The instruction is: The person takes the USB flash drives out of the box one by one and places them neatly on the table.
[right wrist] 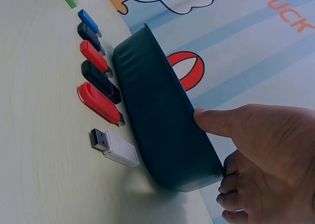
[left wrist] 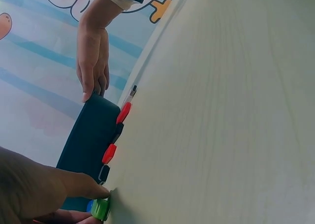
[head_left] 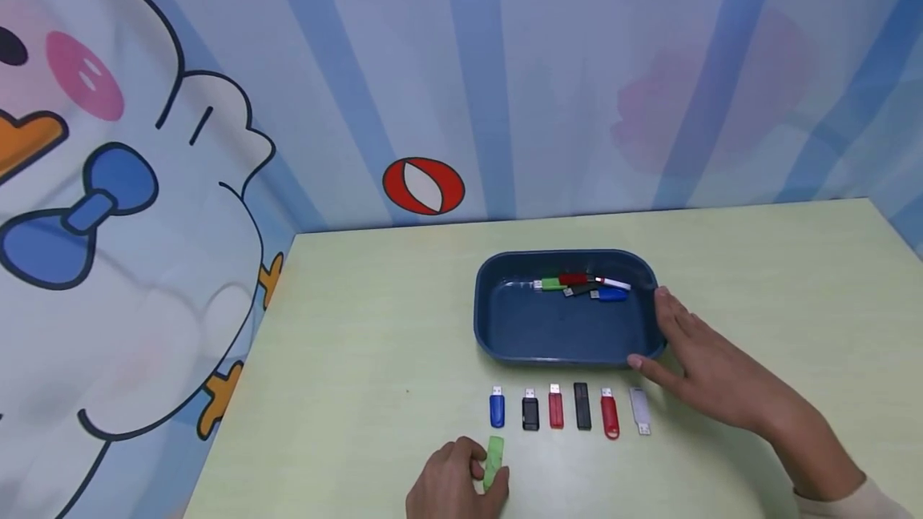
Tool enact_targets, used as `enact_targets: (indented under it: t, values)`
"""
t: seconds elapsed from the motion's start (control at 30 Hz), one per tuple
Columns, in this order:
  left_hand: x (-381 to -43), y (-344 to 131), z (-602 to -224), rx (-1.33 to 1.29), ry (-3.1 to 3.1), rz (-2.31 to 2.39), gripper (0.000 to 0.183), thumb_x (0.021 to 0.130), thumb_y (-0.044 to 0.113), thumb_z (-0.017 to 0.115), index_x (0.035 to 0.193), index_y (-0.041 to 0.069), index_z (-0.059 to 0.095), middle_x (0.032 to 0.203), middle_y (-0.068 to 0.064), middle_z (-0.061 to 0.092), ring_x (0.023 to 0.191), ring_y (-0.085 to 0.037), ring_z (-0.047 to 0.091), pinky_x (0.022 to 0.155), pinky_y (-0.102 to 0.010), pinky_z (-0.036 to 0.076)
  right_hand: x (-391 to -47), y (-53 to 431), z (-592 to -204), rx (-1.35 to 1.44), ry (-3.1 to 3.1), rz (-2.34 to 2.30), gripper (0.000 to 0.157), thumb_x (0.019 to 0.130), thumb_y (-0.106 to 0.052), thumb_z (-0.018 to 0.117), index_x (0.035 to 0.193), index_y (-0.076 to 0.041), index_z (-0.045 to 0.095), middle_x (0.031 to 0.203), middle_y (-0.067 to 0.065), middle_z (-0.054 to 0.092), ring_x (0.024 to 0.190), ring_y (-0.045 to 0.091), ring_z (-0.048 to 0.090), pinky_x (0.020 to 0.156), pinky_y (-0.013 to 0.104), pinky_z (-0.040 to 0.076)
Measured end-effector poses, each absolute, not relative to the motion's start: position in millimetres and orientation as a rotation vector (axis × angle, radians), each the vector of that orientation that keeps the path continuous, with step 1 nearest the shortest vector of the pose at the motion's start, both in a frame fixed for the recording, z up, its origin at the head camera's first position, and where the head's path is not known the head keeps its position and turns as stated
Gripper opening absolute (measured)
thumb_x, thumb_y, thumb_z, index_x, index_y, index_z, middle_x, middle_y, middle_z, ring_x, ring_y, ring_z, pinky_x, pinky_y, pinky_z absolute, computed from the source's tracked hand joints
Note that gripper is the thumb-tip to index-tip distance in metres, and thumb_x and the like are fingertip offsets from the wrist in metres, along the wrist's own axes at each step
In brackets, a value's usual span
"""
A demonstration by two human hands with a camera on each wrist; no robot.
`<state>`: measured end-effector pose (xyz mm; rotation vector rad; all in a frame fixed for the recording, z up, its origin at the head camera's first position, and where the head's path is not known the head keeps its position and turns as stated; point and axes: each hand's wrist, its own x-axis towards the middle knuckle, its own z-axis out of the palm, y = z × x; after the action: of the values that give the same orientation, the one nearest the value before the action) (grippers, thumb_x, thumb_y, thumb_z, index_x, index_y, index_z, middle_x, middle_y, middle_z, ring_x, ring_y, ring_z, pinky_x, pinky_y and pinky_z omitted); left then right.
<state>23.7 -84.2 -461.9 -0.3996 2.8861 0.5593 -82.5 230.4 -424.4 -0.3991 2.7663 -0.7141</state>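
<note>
One green stick (head_left: 494, 455), pinched in the left hand (head_left: 449, 480) at seven o'clock from the tray (head_left: 562, 335), could clip the blue stick (head_left: 497, 412) ahead if carried low, the right hand (head_left: 721, 371), straight-fingered, touching the tray at three.

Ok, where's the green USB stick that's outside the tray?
In the head view, the green USB stick is near the bottom, just right of centre, pinched by the left hand, just below the blue USB stick at the row's left end.
</note>
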Motion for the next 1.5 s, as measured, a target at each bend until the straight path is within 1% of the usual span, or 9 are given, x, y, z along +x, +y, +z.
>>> enact_targets:
  t: [0.5, 0.83, 1.07, 1.27, 1.5]
  values:
    - [19, -83, -461, -0.399, 2.850, 0.556, 0.034, 0.080, 0.042, 0.092, 0.088, 0.020, 0.068, 0.069, 0.009, 0.049, 0.061, -0.008, 0.044, 0.056, -0.024, 0.033, -83, 231, -422, -0.398, 2.761, -0.719, 0.110, 0.102, -0.063, 0.059, 0.167, 0.003, 0.000, 0.175, 0.030, 0.007, 0.159, 0.054, 0.017, 0.120, 0.072, 0.027]
    - [23, -88, -462, -0.331, 2.949, 0.609, 0.038, 0.078, 0.049, 0.091, 0.083, 0.022, 0.065, 0.066, 0.014, 0.047, 0.058, -0.003, 0.039, 0.053, -0.022, 0.033, -83, 232, -422, -0.409, 2.769, -0.716, 0.109, 0.103, -0.061, 0.059, 0.167, 0.003, -0.001, 0.175, 0.031, 0.007, 0.159, 0.055, 0.017, 0.119, 0.072, 0.028]
    - [20, -93, -453, -0.329, 3.066, 0.606, 0.034, 0.079, 0.047, 0.091, 0.081, 0.024, 0.067, 0.067, 0.017, 0.047, 0.059, 0.000, 0.038, 0.054, -0.022, 0.035, -83, 231, -423, -0.405, 2.763, -0.723, 0.109, 0.103, -0.061, 0.059, 0.168, 0.003, 0.000, 0.175, 0.030, 0.007, 0.159, 0.055, 0.017, 0.119, 0.072, 0.028]
    - [11, -98, -437, -0.352, 3.151, 0.585, 0.032, 0.080, 0.047, 0.091, 0.082, 0.022, 0.070, 0.068, 0.014, 0.052, 0.061, -0.002, 0.041, 0.055, -0.023, 0.038, -83, 232, -423, -0.411, 2.766, -0.726, 0.109, 0.103, -0.061, 0.059, 0.168, 0.003, 0.000, 0.175, 0.030, 0.006, 0.159, 0.054, 0.017, 0.119, 0.072, 0.028]
    - [-3, -108, -418, -0.198, 3.260, 0.638, 0.029, 0.085, 0.041, 0.089, 0.094, 0.018, 0.074, 0.077, 0.010, 0.062, 0.067, -0.003, 0.051, 0.056, -0.023, 0.043, -83, 231, -426, -0.406, 2.743, -0.771, 0.108, 0.103, -0.061, 0.060, 0.168, 0.002, 0.000, 0.176, 0.028, 0.004, 0.161, 0.052, 0.014, 0.120, 0.073, 0.026]
